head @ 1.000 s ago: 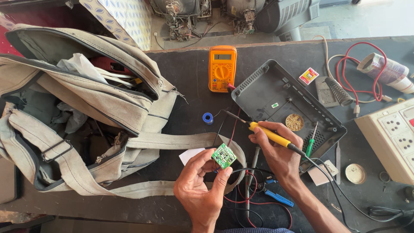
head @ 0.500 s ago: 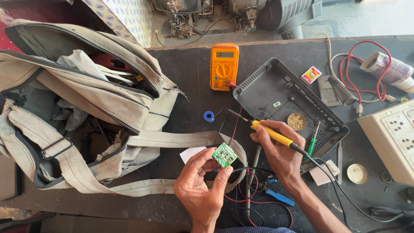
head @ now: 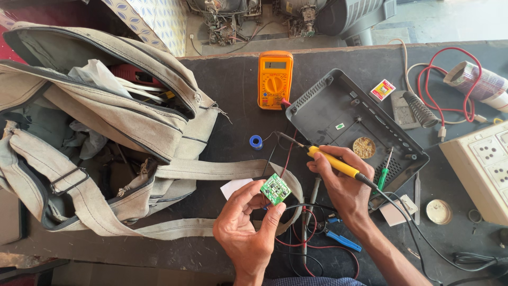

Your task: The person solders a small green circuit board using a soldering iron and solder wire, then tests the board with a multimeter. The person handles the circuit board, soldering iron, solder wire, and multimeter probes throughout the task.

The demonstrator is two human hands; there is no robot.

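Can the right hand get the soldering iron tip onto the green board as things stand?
Probably yes. The right hand holds the soldering iron just above the green board, which the left hand holds face up. Only loose wires lie between them; nothing blocks the way.

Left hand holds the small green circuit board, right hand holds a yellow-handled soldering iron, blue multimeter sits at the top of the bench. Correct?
Not quite: the multimeter is orange, not blue, as the head view shows. The rest stands: the left hand holds the small green circuit board, the right hand holds the yellow-handled soldering iron, and the multimeter sits at the top of the bench.
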